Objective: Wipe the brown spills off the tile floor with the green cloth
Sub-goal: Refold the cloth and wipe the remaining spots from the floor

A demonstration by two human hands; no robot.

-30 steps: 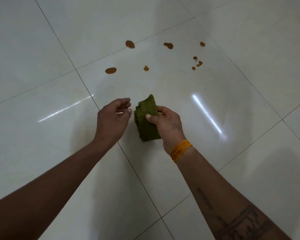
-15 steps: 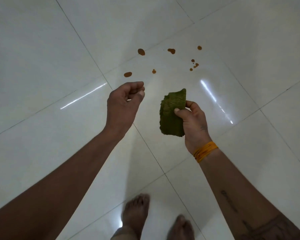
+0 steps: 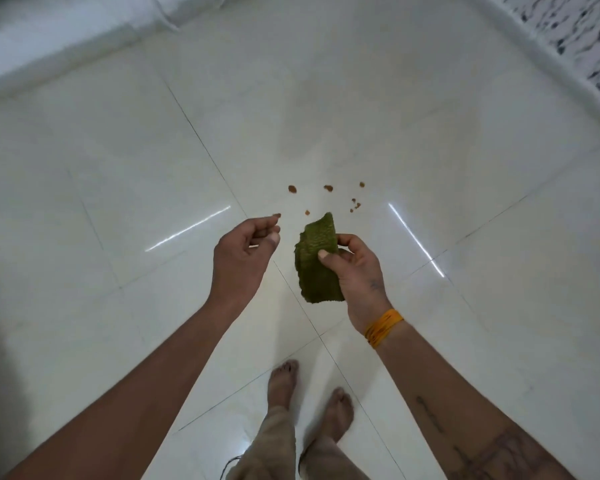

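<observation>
- Right hand [image 3: 355, 271] pinches the green cloth [image 3: 317, 263]: thumb pressed on its front face, fingers curled round its right edge and behind it.
- Cloth is folded, held up in the air well above the tile floor [image 3: 118, 161], one end pointing up toward the spills, the other hanging below the palm.
- Left hand [image 3: 241, 259] holds nothing; fingers loosely curled inward, thumb close to the index tip, slight gap between them. It touches nothing.
- Left hand sits just beside the cloth, apart from it, a clear gap between thumb and cloth edge.
- Brown spills [image 3: 327, 188] lie on the floor beyond both hands: several small spots scattered in a loose cluster, unwiped.
- One spot shows right at the left fingertips in view, another just above the cloth's top end.
- Orange thread band [image 3: 383, 326] on the right wrist.
- Bare feet [image 3: 284, 379] stand on the tiles below the hands.
- White wall base [image 3: 49, 46] at upper left, speckled surface [image 3: 582, 32] at upper right.
</observation>
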